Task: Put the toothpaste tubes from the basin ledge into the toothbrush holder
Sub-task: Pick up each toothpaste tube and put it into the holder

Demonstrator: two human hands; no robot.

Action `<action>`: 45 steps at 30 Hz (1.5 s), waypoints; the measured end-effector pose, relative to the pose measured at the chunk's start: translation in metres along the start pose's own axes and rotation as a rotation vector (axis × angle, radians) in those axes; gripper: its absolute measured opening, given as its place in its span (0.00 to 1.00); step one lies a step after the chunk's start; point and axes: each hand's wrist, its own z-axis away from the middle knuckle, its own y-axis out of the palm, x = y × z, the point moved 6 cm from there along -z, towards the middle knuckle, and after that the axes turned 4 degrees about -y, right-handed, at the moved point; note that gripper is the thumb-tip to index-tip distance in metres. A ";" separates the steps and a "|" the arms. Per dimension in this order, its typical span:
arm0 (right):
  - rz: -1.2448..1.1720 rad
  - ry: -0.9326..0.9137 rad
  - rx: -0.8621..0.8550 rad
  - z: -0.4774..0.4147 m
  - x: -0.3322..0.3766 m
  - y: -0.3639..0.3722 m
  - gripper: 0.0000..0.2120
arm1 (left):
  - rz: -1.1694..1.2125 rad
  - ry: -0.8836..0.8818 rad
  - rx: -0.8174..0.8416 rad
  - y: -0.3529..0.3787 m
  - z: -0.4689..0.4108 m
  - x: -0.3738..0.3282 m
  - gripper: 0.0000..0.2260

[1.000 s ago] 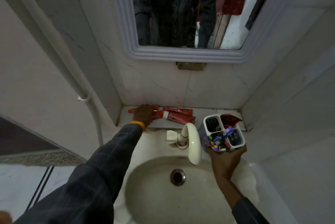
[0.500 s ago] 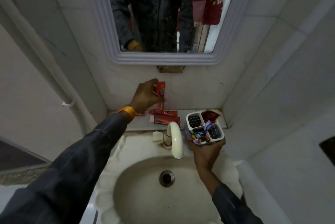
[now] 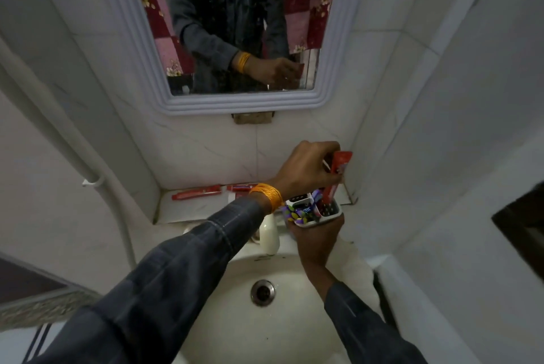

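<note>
Toothpaste tube (image 3: 338, 169), red, lettering unreadable, held by left hand (image 3: 306, 169) over holder (image 3: 326, 215)

No lettering can be made out; the print on the red toothpaste tubes (image 3: 196, 194) is too blurred.

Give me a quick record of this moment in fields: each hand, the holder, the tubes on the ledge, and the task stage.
left hand: holds red toothpaste tube upright, lower end entering holder
right hand: grips toothbrush holder from below, above the basin
holder contents: colourful toothbrushes, one tube going in
basin ledge: red tubes lying flat, partly hidden by the arm
stage: one tube being inserted, others waiting
</note>
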 end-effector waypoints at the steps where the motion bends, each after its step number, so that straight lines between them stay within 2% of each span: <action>1: 0.006 0.009 0.009 0.000 0.001 0.001 0.57 | 0.002 0.002 -0.003 0.000 -0.001 -0.002 0.14; 5: 0.050 0.018 -0.004 -0.001 0.000 0.000 0.57 | -0.100 -0.043 0.026 0.010 -0.002 0.008 0.15; 9: 0.098 0.025 -0.011 -0.001 -0.004 0.002 0.56 | -0.264 -0.113 0.097 0.038 -0.004 0.027 0.08; 14: 0.113 0.076 0.069 -0.002 -0.017 0.007 0.55 | -0.460 -0.078 0.139 0.060 -0.006 0.041 0.00; 16: 0.108 0.081 0.069 -0.003 -0.022 0.008 0.58 | -0.488 -0.089 0.169 0.064 -0.005 0.047 0.03; 18: 0.085 0.074 0.016 -0.002 -0.014 0.005 0.57 | -0.475 -0.110 0.174 0.060 -0.005 0.051 0.05; 22: 0.057 0.061 -0.008 -0.005 -0.012 0.004 0.55 | -0.331 -0.233 0.037 0.020 -0.012 0.074 0.05; 24: 0.049 0.063 0.003 -0.005 -0.012 0.006 0.55 | -0.330 -0.320 0.036 0.002 -0.006 0.105 0.05; 27: 0.033 0.075 0.001 -0.004 -0.013 0.006 0.55 | -0.462 -0.460 0.220 -0.003 0.017 0.156 0.07; 29: 0.024 0.071 -0.004 -0.005 -0.014 0.006 0.55 | -0.491 -0.524 0.368 0.006 0.034 0.184 0.13; 31: 0.041 0.060 0.005 -0.006 -0.017 0.006 0.56 | -0.489 -0.567 0.428 0.016 0.046 0.204 0.16; 36: 0.039 0.048 0.035 -0.007 -0.021 0.005 0.58 | -0.532 -0.522 0.444 0.036 0.051 0.218 0.16; 40: 0.019 0.063 0.026 -0.009 -0.023 0.003 0.58 | -0.551 -0.500 0.465 0.040 0.048 0.216 0.12; 45: -0.032 0.057 0.038 -0.008 -0.016 0.004 0.53 | -0.597 -0.547 0.422 0.005 0.057 0.206 0.12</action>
